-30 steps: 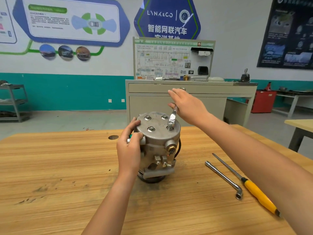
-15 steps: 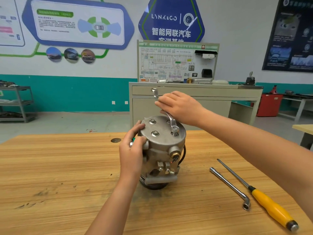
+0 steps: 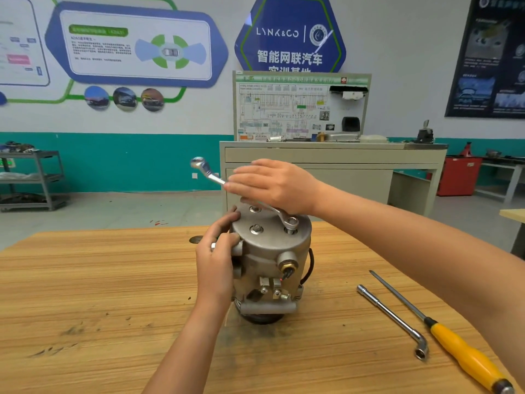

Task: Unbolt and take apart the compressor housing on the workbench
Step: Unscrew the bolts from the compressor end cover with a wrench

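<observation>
The grey metal compressor [image 3: 270, 251] stands upright on the wooden workbench [image 3: 85, 294], its round bolted cover facing up. A silver ring wrench [image 3: 204, 170] sits on the cover's right-hand bolt [image 3: 291, 223], and its handle points up and to the left. My right hand [image 3: 272, 186] lies over the handle with straight fingers and pushes it. My left hand [image 3: 216, 265] grips the housing's left side, fingers curled round a fitting there. Two other bolts [image 3: 255, 229] show on the cover.
An L-shaped socket wrench [image 3: 392, 317] and a yellow-handled screwdriver [image 3: 466, 356] lie on the bench to the right. A grey cabinet [image 3: 341, 166] with a display board stands behind the bench. A small round hole [image 3: 195, 239] marks the benchtop left of the compressor.
The wrench handle has swung counter-clockwise, from pointing away to pointing left. My right hand followed it and its fingers have straightened. The left hand has kept its grip.
</observation>
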{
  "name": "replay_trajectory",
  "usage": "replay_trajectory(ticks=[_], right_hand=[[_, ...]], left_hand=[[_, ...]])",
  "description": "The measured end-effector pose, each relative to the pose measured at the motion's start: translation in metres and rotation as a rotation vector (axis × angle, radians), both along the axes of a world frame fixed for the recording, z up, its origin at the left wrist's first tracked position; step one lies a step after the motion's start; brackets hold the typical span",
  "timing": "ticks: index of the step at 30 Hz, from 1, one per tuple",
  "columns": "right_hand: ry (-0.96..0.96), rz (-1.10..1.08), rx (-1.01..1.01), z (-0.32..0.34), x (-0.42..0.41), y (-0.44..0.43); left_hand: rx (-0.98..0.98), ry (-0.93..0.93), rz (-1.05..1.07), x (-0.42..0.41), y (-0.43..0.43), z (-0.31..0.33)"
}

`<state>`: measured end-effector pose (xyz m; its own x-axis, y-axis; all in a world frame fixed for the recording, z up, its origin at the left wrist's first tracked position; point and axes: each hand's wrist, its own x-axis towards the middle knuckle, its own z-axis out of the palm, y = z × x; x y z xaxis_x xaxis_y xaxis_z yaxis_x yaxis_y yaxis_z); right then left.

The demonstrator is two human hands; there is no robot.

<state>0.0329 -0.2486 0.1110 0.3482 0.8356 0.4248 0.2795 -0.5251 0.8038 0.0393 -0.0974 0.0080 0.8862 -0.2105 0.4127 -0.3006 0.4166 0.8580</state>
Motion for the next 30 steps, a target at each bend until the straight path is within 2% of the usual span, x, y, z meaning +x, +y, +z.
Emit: replay_trajectory(ticks=[3,7,9,12,15,17,22,30], right_hand=[[-0.106,-0.021,0.345,0.003,-0.006,-0.006],[-0.160,-0.183,0.975,0.024,-0.026,-0.009],[-0.123,-0.307,1.042,0.022,-0.046,-0.012],[-0.039,-0.488,0.941,0.002,-0.090,-0.004],[0.067,-0.875,0.699,-0.024,-0.126,0.002],[0.129,-1.028,0.610,-0.037,-0.138,0.004],[0.181,-1.154,0.532,-0.052,-0.133,0.012],[0.232,-1.200,0.390,-0.042,-0.128,0.035]], left_hand=[[0.017,-0.006,0.002,0.000,-0.002,-0.002],[-0.003,-0.015,-0.012,-0.004,-0.002,-0.001],[-0.012,-0.014,0.000,-0.004,-0.002,-0.003],[-0.023,-0.020,0.049,-0.010,-0.002,-0.008],[-0.035,-0.024,0.086,-0.016,-0.004,-0.013],[-0.046,-0.031,0.098,-0.017,-0.005,-0.014],[-0.033,-0.054,0.118,-0.018,-0.009,-0.014],[0.002,-0.087,0.128,-0.020,-0.016,-0.013]])
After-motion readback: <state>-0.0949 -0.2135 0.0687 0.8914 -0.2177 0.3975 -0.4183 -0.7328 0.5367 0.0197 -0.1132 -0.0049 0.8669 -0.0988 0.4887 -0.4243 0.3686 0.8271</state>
